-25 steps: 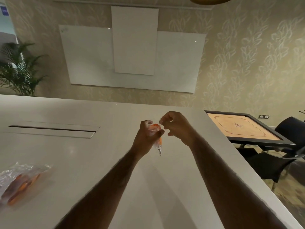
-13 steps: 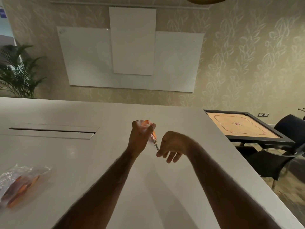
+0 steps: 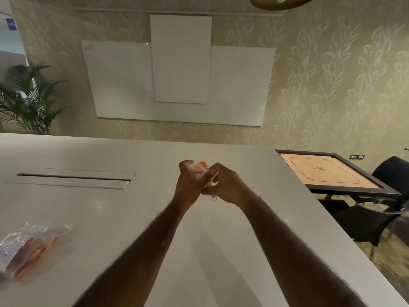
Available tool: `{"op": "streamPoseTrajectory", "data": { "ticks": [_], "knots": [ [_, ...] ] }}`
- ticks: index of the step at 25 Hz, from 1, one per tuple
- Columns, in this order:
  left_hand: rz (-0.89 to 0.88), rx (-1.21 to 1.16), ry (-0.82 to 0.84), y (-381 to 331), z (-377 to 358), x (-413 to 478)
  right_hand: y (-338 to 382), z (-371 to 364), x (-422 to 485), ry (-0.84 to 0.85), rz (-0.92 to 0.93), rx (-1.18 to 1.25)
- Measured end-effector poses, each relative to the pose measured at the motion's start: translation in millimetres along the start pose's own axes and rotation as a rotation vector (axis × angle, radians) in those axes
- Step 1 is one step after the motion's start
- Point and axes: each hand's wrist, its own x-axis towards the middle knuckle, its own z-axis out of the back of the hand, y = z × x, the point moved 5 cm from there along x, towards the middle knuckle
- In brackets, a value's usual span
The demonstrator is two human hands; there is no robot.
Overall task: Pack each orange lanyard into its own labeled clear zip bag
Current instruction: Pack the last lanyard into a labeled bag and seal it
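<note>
Both hands meet above the middle of the white table (image 3: 110,209). My left hand (image 3: 188,185) grips a bunched orange lanyard in a clear zip bag (image 3: 199,170), held up off the table. My right hand (image 3: 223,185) has its fingers curled against the right side of the same bag, pinching it. Most of the bag and lanyard is hidden between the two hands. A small dark metal clip end shows below the hands. At the near left of the table lies a pile of clear bags with orange lanyards inside (image 3: 28,247).
A long cable slot with a flap (image 3: 73,179) runs across the table's left side. A carrom board on a black stand (image 3: 327,171) and a dark chair (image 3: 376,216) stand right of the table. A potted plant (image 3: 28,100) is at far left.
My right hand dropped open below the bag half a second ago, then rose again and closed onto the bag's right side. The left hand kept hold of the bagged lanyard throughout.
</note>
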Motion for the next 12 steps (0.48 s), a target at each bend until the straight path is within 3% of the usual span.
{"op": "streamPoseTrajectory", "data": {
  "ticks": [3,7,12],
  "knots": [
    [-0.012,0.035,-0.006,-4,0,-10,6,6,2,-0.126,0.112,-0.01],
    [-0.198,0.095,-0.047,-13,12,-9,-8,11,5,-0.075,0.044,0.103],
    [-0.205,0.086,-0.074,-21,17,-6,-7,14,3,-0.107,0.147,0.144]
  ]
}}
